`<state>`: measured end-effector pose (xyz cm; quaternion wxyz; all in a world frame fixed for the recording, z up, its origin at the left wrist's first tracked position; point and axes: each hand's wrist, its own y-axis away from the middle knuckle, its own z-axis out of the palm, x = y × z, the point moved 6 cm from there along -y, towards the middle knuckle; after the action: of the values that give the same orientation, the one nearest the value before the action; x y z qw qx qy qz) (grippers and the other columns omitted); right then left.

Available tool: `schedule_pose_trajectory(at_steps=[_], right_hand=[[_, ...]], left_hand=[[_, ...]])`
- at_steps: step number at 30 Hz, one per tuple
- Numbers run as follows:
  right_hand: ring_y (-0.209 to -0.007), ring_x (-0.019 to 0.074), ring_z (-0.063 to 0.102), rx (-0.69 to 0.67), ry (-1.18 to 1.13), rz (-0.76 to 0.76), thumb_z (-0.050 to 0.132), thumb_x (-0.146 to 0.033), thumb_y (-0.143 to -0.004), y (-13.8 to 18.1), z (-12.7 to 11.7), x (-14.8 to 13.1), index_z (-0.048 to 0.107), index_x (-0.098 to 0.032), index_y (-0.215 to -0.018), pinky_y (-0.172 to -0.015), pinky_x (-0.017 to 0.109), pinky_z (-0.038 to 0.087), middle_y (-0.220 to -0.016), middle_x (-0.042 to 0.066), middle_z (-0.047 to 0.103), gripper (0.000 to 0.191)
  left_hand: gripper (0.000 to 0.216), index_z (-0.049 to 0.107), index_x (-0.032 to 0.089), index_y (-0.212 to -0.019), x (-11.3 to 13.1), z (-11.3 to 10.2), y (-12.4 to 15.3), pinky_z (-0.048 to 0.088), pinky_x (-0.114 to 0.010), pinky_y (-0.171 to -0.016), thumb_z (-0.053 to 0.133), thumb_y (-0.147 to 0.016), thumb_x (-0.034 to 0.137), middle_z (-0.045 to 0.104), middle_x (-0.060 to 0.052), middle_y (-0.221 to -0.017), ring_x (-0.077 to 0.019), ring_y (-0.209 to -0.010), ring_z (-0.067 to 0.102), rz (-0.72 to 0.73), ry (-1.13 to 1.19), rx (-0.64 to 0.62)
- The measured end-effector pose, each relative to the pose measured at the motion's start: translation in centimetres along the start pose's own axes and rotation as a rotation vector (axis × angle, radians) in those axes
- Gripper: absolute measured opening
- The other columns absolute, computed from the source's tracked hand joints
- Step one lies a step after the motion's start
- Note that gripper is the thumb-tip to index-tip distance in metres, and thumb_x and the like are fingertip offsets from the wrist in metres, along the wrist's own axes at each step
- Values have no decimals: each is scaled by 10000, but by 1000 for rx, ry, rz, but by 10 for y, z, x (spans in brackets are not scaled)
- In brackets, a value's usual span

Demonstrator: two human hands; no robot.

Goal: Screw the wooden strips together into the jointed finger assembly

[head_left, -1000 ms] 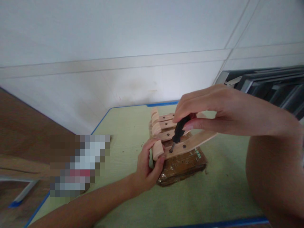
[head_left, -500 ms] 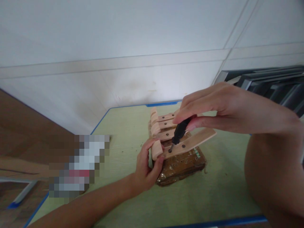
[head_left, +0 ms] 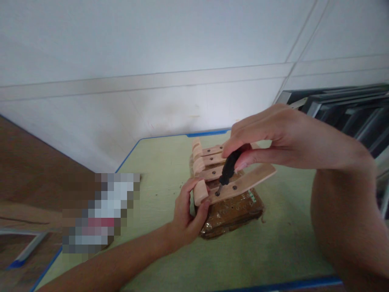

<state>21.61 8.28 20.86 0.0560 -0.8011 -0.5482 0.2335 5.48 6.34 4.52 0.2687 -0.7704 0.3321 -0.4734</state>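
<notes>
A black-handled screwdriver (head_left: 228,167) is held in my right hand (head_left: 264,136), thumb and fingers closed round its handle. Its metal tip meets the dark screw (head_left: 217,194) in the nearest wooden piece (head_left: 252,180), a pale strip with a thick block at its left end. My left hand (head_left: 188,207) grips that block (head_left: 200,192) between thumb and fingers. Behind it, several similar wooden pieces (head_left: 209,174) with dark screws lie side by side. All of them rest on a brown cardboard box (head_left: 234,215) wrapped in clear tape. Part of the far pieces is hidden by my right hand.
The pale green table (head_left: 158,170) has a blue edge. At its left lies a pixelated, unrecognisable object (head_left: 106,211). A white wall (head_left: 152,109) stands behind. Dark, frame-like panels (head_left: 349,109) lean at the right.
My right hand and wrist have shifted slightly left, and the screwdriver handle has tilted a little. The tip stays at the same screw. My left hand keeps its place.
</notes>
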Motion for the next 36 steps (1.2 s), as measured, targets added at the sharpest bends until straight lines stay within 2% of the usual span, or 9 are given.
schedule_pose_trajectory(at_steps=[10,22,28,32,36], right_hand=[[-677,79,575,-15,56,64,538,-297,-923,0,0,6,665,-166,-873,-600,234,391,-807,-11,675,189],[-624,81,503,-9,112,79,512,-332,-938,-3,2,6,647,-150,-841,-606,235,355,-728,-13,613,247],[-592,80,444,37,242,122,442,-442,-957,-2,4,15,601,-148,-783,-581,244,280,-672,-19,546,376],[-588,87,432,14,320,202,399,-506,-956,-1,8,22,538,-160,-739,-572,265,230,-651,-15,506,431],[-551,89,411,-12,366,214,363,-524,-961,-2,10,22,493,-160,-688,-563,286,190,-608,-11,466,474]], left_hand=[[405,423,157,-1264,1,0,0,506,-391,-904,516,-870,155,577,-123,-1117,-246,-1091,572,8,-40,8],[424,418,154,-1273,2,1,-1,497,-401,-913,518,-861,150,572,-131,-1127,-246,-1094,563,1,-21,3],[404,425,164,-1271,-1,1,1,500,-397,-902,520,-878,172,589,-120,-1097,-243,-1059,582,-4,-7,19],[423,423,152,-1281,-2,2,1,489,-377,-919,532,-873,166,580,-110,-1080,-221,-1028,581,-11,11,5],[418,417,154,-1283,0,2,0,493,-384,-916,512,-876,156,576,-118,-1098,-224,-1037,577,-10,1,-1]])
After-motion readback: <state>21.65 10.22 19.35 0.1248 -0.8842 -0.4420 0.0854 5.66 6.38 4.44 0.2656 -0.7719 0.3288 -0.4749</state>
